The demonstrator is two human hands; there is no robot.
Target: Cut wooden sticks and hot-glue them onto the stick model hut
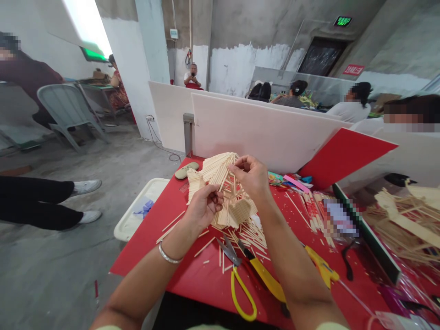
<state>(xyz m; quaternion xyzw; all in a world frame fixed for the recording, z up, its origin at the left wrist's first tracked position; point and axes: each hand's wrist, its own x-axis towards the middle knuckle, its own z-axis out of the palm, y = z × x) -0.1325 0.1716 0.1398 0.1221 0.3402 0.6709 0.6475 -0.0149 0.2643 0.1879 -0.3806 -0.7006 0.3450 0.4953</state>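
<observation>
A model built of thin pale wooden sticks (213, 168) stands on the red tabletop, with slatted, sloping panels and an open lattice in its middle. My left hand (205, 206) is closed at its near side, fingertips pinching the lower end of a wooden stick (224, 179). At the upper end of that stick, my right hand (253, 178) pinches with thumb and forefinger. The stick lies slanted against the model; whether it is fixed there I cannot tell. Loose sticks (253, 236) are scattered below my hands.
Yellow-handled scissors (235, 270), a yellow-handled cutting tool (264, 276) and a yellow glue gun (319, 263) lie near my forearms. Stick bundles (312, 211) lie to the right. A white partition (254, 128) borders the far side. A white tray (128, 222) sits left; other people are around.
</observation>
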